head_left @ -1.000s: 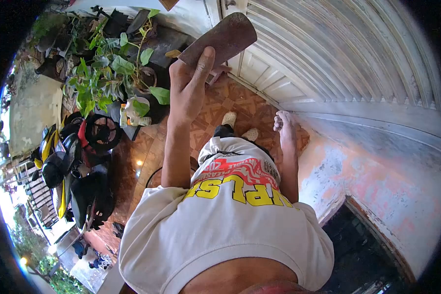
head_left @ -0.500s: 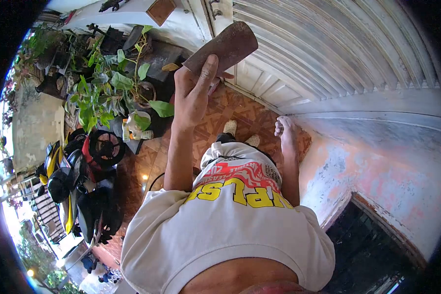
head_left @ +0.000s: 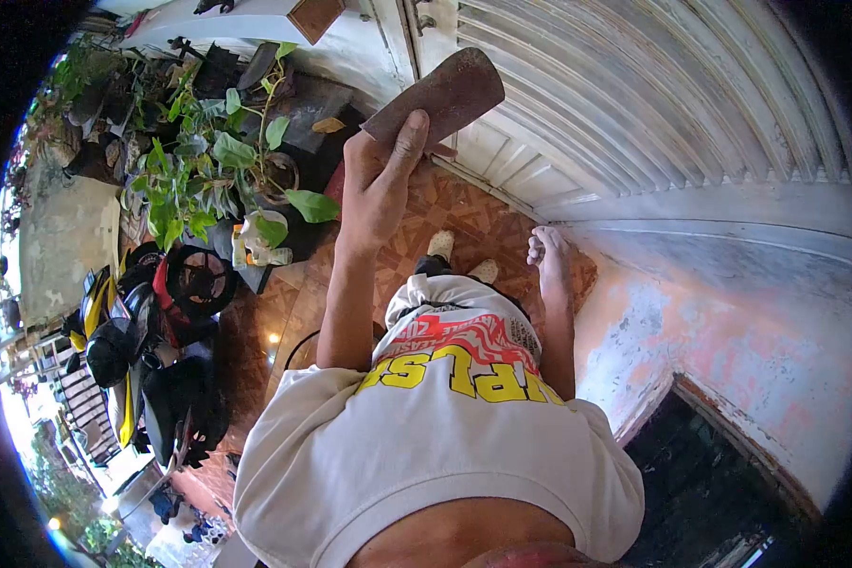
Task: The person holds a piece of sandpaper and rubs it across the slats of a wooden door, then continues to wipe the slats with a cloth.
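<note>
A brown, slightly curved sheet like sandpaper (head_left: 450, 90) is held up near the top centre. My left hand (head_left: 381, 180) grips its lower left end, thumb on the near face and the other fingers mostly hidden behind it. Lower on the right, my right hand (head_left: 551, 254) hangs beside the pink and white wall (head_left: 672, 322), its fingers curled in and nothing visible in them. Beyond the sheet stands a white slatted door or shutter (head_left: 634, 90).
Potted plants (head_left: 232, 151) stand at the upper left, with a white bottle (head_left: 256, 244) beside them. A black, red and yellow motorcycle (head_left: 147, 350) is at the left. Patterned tiles (head_left: 445, 204) cover the floor. A dark framed opening (head_left: 710, 473) lies lower right.
My left hand and the sheet have shifted very slightly right in the view. The plants and motorcycle appear a little further left. Both hands keep the same shape.
</note>
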Demonstrator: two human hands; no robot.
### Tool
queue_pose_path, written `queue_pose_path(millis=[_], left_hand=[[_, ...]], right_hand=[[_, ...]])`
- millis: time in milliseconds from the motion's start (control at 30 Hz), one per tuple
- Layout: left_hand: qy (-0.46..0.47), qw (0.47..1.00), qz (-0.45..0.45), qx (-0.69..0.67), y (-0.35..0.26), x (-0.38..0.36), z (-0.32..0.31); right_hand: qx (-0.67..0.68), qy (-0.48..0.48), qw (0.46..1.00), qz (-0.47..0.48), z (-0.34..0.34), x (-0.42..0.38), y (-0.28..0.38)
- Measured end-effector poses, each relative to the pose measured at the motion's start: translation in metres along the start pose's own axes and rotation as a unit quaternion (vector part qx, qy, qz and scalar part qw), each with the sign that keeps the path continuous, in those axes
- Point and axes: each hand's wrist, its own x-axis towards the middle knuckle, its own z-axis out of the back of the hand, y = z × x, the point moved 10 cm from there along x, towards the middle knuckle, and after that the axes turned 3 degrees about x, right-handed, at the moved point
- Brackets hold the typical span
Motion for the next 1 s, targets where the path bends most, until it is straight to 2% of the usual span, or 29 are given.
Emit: queue_pose_path(millis=[67, 133, 167, 233, 367, 700, 1000], left_hand=[[0.003, 1.000, 0.006, -0.010, 0.001, 0.000, -0.001], [0.017, 0.998, -0.049, -0.035, -0.012, 0.000, -0.008], [0.017, 0.998, -0.048, -0.035, -0.011, 0.000, -0.012], [0.050, 0.994, -0.010, -0.102, -0.002, -0.002, -0.025], [0.082, 0.994, 0.014, -0.066, 0.004, -0.002, -0.035], [0.076, 0.993, 0.050, -0.072, 0.018, 0.009, -0.029], [0.071, 0.992, 0.034, -0.094, 0.012, 0.017, -0.026]], right_hand=[[0.006, -0.003, 1.000, 0.003, -0.001, 0.000, 0.001], [0.002, -0.001, 1.000, 0.000, -0.002, 0.000, 0.001], [0.002, -0.001, 1.000, -0.001, -0.003, 0.000, 0.001], [-0.010, -0.014, 1.000, -0.002, -0.004, -0.002, 0.004], [0.003, -0.015, 1.000, 0.001, -0.007, -0.003, 0.007], [0.000, -0.012, 1.000, 0.017, 0.000, -0.002, 0.003], [-0.010, -0.023, 1.000, 0.011, -0.015, -0.006, 0.018]])
